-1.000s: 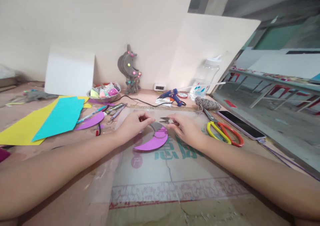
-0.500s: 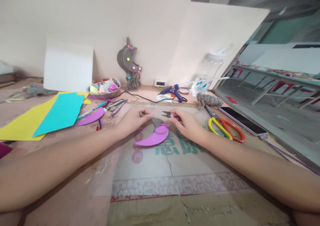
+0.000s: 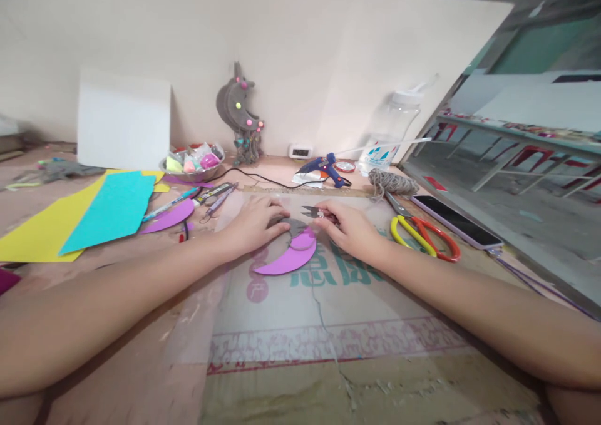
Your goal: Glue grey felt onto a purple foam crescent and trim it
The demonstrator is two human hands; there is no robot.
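Note:
A purple crescent cutout point(image 3: 286, 262) lies on the clear sheet in front of me, its upper end covered by a grey layer point(image 3: 295, 226). The fingertips and thumb of my left hand point(image 3: 256, 223) are closed at the edge of this grey part. My right hand point(image 3: 350, 228) grips small thread snips point(image 3: 312, 211), whose blades are apart and point left, just above the crescent. From below the crescent a thin grey strand point(image 3: 322, 315) runs toward me.
Yellow and turquoise sheets point(image 3: 110, 212) lie left, by pens and another purple piece point(image 3: 171, 217). Behind are a bowl point(image 3: 192, 168), a grey moon ornament point(image 3: 239, 112), a glue gun point(image 3: 326, 167) and a bottle point(image 3: 389, 131). Twine point(image 3: 392, 182), scissors point(image 3: 425, 237) and a phone point(image 3: 457, 221) lie right.
My left hand has shifted slightly, its thumb and fingers now lower on the grey part of the crescent. The snips stay in my right hand near the same spot. The view has tilted a little.

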